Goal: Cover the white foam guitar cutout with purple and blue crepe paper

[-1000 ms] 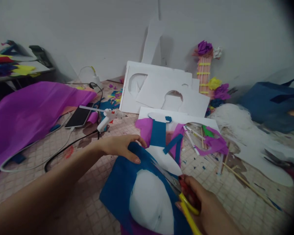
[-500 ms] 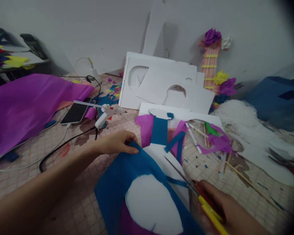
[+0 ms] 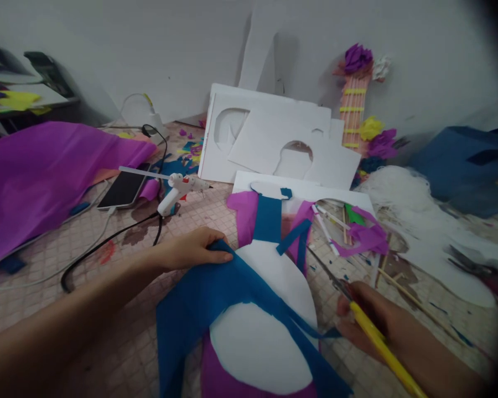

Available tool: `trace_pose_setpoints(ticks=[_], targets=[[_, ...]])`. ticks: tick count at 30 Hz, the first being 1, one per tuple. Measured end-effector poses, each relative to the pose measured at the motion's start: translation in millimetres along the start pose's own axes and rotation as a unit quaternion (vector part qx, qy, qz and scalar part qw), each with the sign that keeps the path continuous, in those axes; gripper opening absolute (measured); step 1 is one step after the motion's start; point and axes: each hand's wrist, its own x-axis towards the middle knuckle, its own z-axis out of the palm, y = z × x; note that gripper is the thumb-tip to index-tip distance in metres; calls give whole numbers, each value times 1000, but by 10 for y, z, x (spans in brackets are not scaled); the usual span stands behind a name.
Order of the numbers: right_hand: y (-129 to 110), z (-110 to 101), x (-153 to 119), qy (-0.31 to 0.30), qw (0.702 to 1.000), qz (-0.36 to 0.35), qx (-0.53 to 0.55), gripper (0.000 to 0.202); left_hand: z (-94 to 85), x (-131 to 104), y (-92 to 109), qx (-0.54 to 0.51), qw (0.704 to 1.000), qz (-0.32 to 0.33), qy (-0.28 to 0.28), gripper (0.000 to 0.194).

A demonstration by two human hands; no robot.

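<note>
My left hand (image 3: 207,249) pinches the upper edge of a blue paper sheet (image 3: 191,298). An oval opening is cut in that sheet, and a white oval (image 3: 257,348) and purple paper (image 3: 218,378) show through and below it. In my right hand (image 3: 382,320) are scissors with yellow handles (image 3: 377,337), their blades pointing up and left, apart from the sheet. A narrow blue strip (image 3: 311,330) runs from the sheet toward my right fingers. Under the sheet lies a white rounded cut-out (image 3: 282,271) with a blue neck piece (image 3: 268,218) above it.
A white glue gun (image 3: 176,190) and a phone (image 3: 124,188) with cables lie at left, beside large purple paper (image 3: 58,171). White boards (image 3: 265,132) lean on the wall. Pliers (image 3: 468,262), sticks (image 3: 419,304) and white string (image 3: 398,193) are at right.
My right hand and the scissors have moved right and slightly up, away from the sheet. The narrow blue strip now extends farther right. My left hand keeps its pinch.
</note>
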Motion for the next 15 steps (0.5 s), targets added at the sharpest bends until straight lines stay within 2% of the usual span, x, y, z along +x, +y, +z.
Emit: trace_pose_setpoints(ticks=[3,7,11,15], targets=[[-73,5,64,-39,999,1,33,31,-4,-30,13,-19,1000,5,-1,39],[-161,52,52,-95,992,-7,88,22,0,-44,36,-61,998,15,6,35],[-172,5,7,-147,986,-1,74,16,15,-36,29,-81,996,17,21,33],[-120,-46,-19,-150,988,-12,40,14,26,-29,-1,-68,997,21,34,32]])
